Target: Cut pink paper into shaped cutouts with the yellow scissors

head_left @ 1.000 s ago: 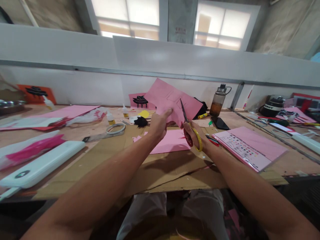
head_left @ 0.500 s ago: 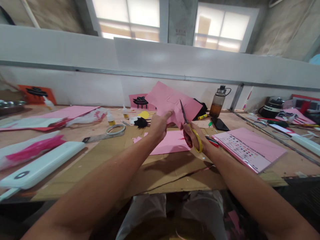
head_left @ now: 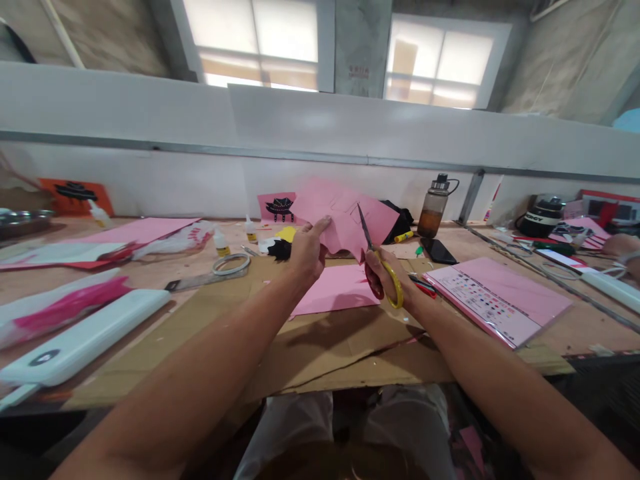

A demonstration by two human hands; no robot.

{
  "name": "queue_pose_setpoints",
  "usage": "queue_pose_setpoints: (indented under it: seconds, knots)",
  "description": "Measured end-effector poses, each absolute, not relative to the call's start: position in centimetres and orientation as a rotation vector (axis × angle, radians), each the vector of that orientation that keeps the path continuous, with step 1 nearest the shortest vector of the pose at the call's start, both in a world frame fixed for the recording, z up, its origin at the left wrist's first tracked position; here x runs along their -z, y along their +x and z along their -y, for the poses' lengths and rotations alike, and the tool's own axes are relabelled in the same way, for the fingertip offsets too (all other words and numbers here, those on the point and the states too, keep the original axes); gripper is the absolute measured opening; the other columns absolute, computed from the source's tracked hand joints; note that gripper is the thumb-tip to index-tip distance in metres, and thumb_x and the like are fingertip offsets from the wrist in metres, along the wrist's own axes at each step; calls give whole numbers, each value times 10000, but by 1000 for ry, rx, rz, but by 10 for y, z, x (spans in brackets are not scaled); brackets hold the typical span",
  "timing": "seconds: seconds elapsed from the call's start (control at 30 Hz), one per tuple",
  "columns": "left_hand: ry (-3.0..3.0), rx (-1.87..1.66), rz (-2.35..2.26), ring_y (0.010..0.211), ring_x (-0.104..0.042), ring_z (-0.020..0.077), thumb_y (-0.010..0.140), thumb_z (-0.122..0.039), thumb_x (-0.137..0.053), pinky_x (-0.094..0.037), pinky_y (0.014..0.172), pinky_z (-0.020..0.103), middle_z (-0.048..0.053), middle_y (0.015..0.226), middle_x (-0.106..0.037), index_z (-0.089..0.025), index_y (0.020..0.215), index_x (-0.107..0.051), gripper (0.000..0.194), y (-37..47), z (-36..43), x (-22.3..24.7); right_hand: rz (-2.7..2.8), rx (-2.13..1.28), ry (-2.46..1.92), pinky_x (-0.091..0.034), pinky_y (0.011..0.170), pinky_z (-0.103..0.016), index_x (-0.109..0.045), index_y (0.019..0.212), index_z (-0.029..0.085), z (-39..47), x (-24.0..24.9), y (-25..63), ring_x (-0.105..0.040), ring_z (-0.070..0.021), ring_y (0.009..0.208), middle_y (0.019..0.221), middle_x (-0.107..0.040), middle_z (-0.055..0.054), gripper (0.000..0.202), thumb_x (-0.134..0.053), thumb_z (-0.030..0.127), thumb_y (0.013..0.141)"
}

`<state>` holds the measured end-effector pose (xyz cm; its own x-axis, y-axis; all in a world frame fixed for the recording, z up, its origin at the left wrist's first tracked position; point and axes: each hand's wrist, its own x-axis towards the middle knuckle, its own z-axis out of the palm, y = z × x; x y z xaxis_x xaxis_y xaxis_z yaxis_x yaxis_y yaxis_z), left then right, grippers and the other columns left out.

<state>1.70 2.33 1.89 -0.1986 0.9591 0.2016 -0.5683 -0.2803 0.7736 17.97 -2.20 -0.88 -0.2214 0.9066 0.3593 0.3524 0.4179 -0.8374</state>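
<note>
While your left hand (head_left: 307,254) pinches pink paper (head_left: 344,223) mid-frame, right hand (head_left: 384,268) grips yellow-handled metal scissors (head_left: 367,231); edge (head_left: 345,249) looks cut, outlines (head_left: 353,208) don't.

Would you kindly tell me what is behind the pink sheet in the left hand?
Behind the pink sheet, part of a black item shows past the right edge and a pink card with a black motif past the left; anything between is covered.

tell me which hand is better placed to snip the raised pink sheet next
Right, most likely: the right hand holds the scissors, pointed up by the raised pink sheet, which the left hand holds.
</note>
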Motion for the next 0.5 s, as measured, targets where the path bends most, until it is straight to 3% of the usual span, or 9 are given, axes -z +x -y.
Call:
queue_pose_setpoints:
  seconds: [0.17,0.37,0.5]
  knots:
    - [836,-1675,-664,531,-603,123,645,-226,-803,-502,472,232,7,651,-641,-149,725,-577,251,21,-22,-16,1620,-970,-985,-322,355,-262,-429,700,233,25,7,176,-384,-109,346,468,-414,51,645,-410,874,766]
    - [872,-1640,-621,578,-637,145,634,-253,-838,-587,555,284,35,671,-662,-134,737,-614,274,24,-19,-14,1632,-840,-998,-355,365,-253,-413,625,233,30,-1,175,-412,-111,356,448,-424,35,641,-384,851,792]
    - [869,-1632,-645,582,-632,147,597,-267,-860,-593,547,290,30,668,-652,-137,731,-611,312,24,-20,-14,1688,-839,-992,-373,370,-281,-533,700,216,32,-3,176,-401,-132,350,438,-396,38,671,-328,844,821]
